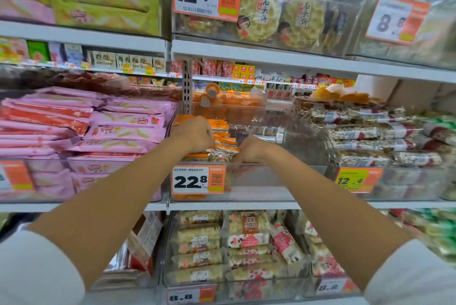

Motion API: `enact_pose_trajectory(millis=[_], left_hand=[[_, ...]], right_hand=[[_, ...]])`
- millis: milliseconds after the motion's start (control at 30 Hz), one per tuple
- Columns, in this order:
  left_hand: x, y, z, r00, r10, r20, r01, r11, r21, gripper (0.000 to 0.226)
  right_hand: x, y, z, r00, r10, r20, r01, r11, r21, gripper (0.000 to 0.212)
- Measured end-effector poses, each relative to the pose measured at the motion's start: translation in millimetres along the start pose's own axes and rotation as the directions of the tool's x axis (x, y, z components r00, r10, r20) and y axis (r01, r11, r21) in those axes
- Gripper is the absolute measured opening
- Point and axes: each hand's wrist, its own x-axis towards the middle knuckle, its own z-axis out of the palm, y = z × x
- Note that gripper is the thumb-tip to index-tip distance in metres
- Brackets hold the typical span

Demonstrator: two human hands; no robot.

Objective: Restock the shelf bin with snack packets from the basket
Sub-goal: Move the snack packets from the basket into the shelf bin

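Observation:
A clear plastic shelf bin (271, 178) with a 22.8 price tag (197, 179) sits on the middle shelf. Small orange snack packets (223, 140) lie piled in its left part. My left hand (195, 135) reaches into the bin over the pile, its fingers curled down among the packets. My right hand (246, 150) is just right of the pile at the bin's front wall, fingers curled toward the packets. What either hand holds is hidden. The basket is out of view.
Pink wafer packs (86, 129) fill the bin to the left; nut bars (370, 136) fill the one to the right. Orange jelly cups (229, 102) stand behind. Shelves above and below carry more snacks and price tags.

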Motion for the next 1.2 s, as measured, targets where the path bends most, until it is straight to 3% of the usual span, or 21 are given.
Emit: enact_pose_trajectory(millis=[200, 300, 433, 500, 600, 700, 867, 1033, 1200], left_hand=[[-13, 7, -2, 0.998, -0.022, -0.058, 0.024, 0.999, 0.044, 0.026], [-29, 21, -6, 0.980, 0.005, -0.200, 0.002, 0.999, 0.033, 0.023], [-53, 55, -4, 0.945, 0.050, -0.323, -0.112, 0.978, -0.178, 0.019], [-64, 78, 4, 0.957, 0.061, -0.283, -0.156, 0.932, -0.326, 0.019], [-84, 112, 30, 0.985, 0.026, -0.172, -0.109, 0.862, -0.494, 0.022], [-108, 132, 78, 1.000, -0.015, -0.004, 0.010, 0.796, -0.605, 0.021], [-155, 151, 176, 0.979, 0.004, 0.206, 0.125, 0.783, -0.609, 0.023], [-204, 166, 268, 0.899, 0.019, 0.437, 0.273, 0.757, -0.594, 0.021], [-242, 162, 355, 0.815, -0.022, 0.579, 0.370, 0.789, -0.491, 0.017]], right_hand=[[-9, 5, -5, 1.000, 0.007, -0.024, -0.005, 0.997, 0.082, 0.018], [-19, 7, -9, 0.981, -0.052, -0.185, 0.076, 0.990, 0.122, 0.013], [-60, 7, -14, 0.787, -0.147, -0.599, 0.313, 0.932, 0.183, 0.010], [-86, 13, -12, 0.715, -0.162, -0.680, 0.383, 0.904, 0.188, 0.007], [-118, 37, 3, 0.677, -0.113, -0.728, 0.397, 0.888, 0.232, 0.001], [-145, 81, 30, 0.705, -0.003, -0.709, 0.305, 0.904, 0.299, 0.006], [-191, 172, 88, 0.790, 0.151, -0.594, 0.134, 0.903, 0.407, 0.006], [-240, 254, 145, 0.867, 0.260, -0.425, -0.053, 0.896, 0.440, 0.006], [-271, 321, 211, 0.871, 0.398, -0.288, -0.235, 0.853, 0.466, 0.003]])
